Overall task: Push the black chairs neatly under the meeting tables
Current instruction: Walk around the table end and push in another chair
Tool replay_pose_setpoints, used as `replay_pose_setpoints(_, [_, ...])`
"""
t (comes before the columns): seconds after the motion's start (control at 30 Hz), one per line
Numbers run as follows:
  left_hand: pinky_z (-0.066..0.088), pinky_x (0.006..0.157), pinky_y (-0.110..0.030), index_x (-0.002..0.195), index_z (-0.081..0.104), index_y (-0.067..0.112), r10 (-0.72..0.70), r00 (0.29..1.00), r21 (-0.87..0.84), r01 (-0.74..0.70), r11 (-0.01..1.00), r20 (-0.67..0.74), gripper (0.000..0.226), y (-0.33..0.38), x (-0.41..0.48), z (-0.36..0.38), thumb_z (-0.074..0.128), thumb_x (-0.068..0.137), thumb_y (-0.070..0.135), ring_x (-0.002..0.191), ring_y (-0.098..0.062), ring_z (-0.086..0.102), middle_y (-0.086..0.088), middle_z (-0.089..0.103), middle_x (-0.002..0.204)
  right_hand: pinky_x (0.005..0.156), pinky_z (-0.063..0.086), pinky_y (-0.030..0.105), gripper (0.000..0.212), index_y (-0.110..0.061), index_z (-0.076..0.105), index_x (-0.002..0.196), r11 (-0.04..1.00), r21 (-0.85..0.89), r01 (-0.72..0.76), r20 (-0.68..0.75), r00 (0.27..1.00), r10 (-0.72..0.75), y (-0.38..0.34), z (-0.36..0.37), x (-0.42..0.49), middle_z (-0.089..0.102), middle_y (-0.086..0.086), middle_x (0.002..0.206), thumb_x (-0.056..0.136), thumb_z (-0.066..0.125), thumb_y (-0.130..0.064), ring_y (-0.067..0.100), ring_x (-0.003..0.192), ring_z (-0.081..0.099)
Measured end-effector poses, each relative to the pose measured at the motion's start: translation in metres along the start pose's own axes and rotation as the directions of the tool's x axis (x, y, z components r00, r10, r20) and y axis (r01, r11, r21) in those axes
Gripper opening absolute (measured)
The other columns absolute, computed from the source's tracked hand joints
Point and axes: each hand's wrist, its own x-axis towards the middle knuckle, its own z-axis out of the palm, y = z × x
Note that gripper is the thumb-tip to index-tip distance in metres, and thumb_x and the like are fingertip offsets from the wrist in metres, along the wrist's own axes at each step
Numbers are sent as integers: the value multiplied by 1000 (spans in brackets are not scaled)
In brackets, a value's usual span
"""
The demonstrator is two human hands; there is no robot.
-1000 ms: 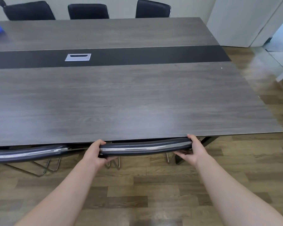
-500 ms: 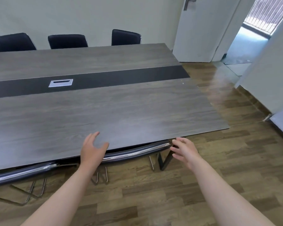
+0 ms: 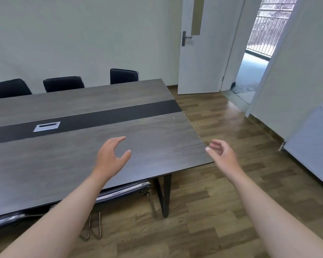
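Observation:
A long grey wood meeting table with a dark centre strip fills the left of the view. Under its near edge sits a black chair with a chrome back rail, pushed in beneath the top. A second chair's rail shows at the lower left, also under the edge. Three black chair backs stand along the table's far side. My left hand hovers open above the tabletop. Past the table's right corner, my right hand is raised with fingers apart, holding nothing.
A silver cable hatch is set in the table's dark strip. A white door stands open at the back right onto a doorway. A white radiator lines the right wall. Wood floor stretches right of the table.
Both hands have let go of the near chair's chrome rail and risen above the table edge. The view has lifted and swung right toward the door.

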Motion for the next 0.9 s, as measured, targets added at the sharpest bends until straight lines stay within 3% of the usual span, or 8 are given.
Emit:
replay_pose_setpoints(0.1, [41, 107, -37, 136, 61, 15, -16, 999, -69, 12, 998, -52, 51, 62, 10, 38, 73, 88, 23, 126, -25, 57, -6, 63, 136, 76, 42, 14, 42, -23, 57, 133, 999, 6, 32, 44, 999, -32, 6, -50, 33, 65, -10, 122, 94, 69, -31, -10, 98, 56])
replay_pose_setpoints(0.27, [43, 105, -37, 137, 60, 17, 13, 996, -75, -21, 997, -93, 51, 133, 28, 85, 72, 88, 25, 128, -21, 55, -3, 62, 138, 75, 43, 17, 39, -24, 58, 130, 998, 22, 55, 92, 994, -57, 19, -107, 80, 65, -10, 123, 93, 70, -33, -1, 102, 61])
replay_pose_setpoints(0.37, [38, 105, -30, 137, 61, 15, 29, 994, -38, -33, 999, -101, 52, 160, 44, 108, 73, 88, 25, 131, -21, 54, -3, 62, 138, 74, 44, 16, 39, -23, 59, 128, 997, 41, 63, 83, 994, -67, 24, -134, 113, 67, -6, 123, 92, 71, -32, 9, 106, 65])
replay_pose_setpoints(0.6, [34, 105, -27, 134, 63, 15, 20, 984, -5, -21, 1000, -180, 49, 179, 102, 157, 74, 87, 23, 129, -19, 54, 0, 63, 135, 86, 47, 24, 38, -22, 62, 127, 995, 36, 96, 98, 990, -99, 33, -159, 211, 68, -8, 120, 91, 71, -31, 4, 103, 65])
replay_pose_setpoints(0.8, [40, 100, -31, 129, 65, 20, -33, 967, -27, 27, 999, -254, 47, 168, 190, 211, 74, 84, 27, 122, -16, 57, 4, 64, 129, 78, 47, 18, 37, -22, 62, 127, 991, 40, 129, 136, 982, -134, 31, -159, 342, 68, -9, 118, 92, 71, -30, 1, 105, 64])
replay_pose_setpoints(0.9, [40, 98, -29, 121, 64, 30, -74, 954, -72, 55, 996, -290, 41, 171, 241, 231, 69, 80, 34, 116, -12, 57, 7, 63, 123, 93, 52, 28, 35, -22, 63, 125, 989, 56, 139, 159, 976, -146, 21, -152, 411, 68, -11, 116, 93, 70, -31, 0, 105, 63])
